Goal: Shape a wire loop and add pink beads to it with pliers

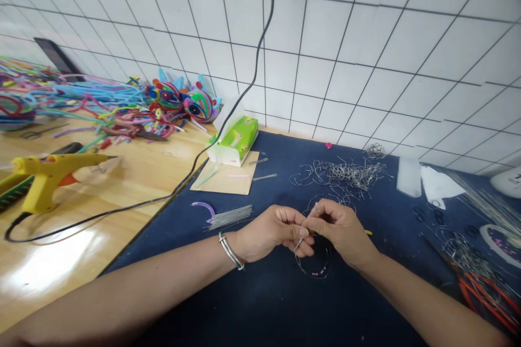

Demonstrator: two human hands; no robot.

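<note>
My left hand (274, 230) and my right hand (344, 230) meet over the dark blue mat (260, 303), fingertips almost touching. Both are closed in a pinch on a thin silvery wire. Part of that wire hangs below the fingers as a loop with several small pink beads (319, 273) on it. The exact spot where the fingers grip is partly hidden. Left of my left hand lie a bundle of straight thin wires (231, 217) and a purple curved piece (204, 207). Beyond my hands is a heap of bent wire pieces (350, 174).
Orange-handled scissors or pliers (488, 295) lie at the right beside more tangled wire (459, 249). A green tissue pack (238, 138) sits on brown card (240, 183). Leftward are a yellow glue gun (44, 176), its black cable (179, 190) and colourful pipe cleaners (93, 92).
</note>
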